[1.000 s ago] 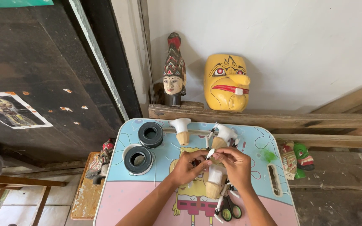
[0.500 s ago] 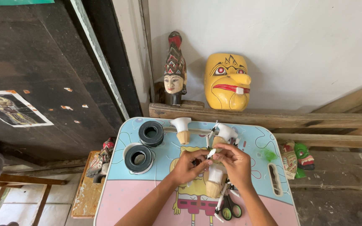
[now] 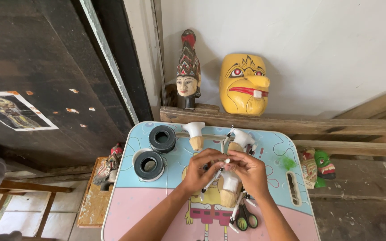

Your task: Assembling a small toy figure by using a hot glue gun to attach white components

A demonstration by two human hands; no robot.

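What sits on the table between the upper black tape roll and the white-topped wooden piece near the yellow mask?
In the head view, another white-topped wooden cone piece stands between the upper black tape roll and the white-topped wooden piece.

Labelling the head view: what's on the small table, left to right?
Lower black tape roll → left hand → right hand → slot handle in the table. Upper tape roll, wooden pieces and scissors overlap these, so omitted.

We see one printed sheet only, a poster (image 3: 12, 110) stuck on the dark wooden door, far to the left of our left hand (image 3: 204, 169) and higher in view; it is a rectangle lying askew, white-bordered with an orange trace at its upper edge, carrying a dark picture with a pale figure; no packages, labels or screens show near either hand.
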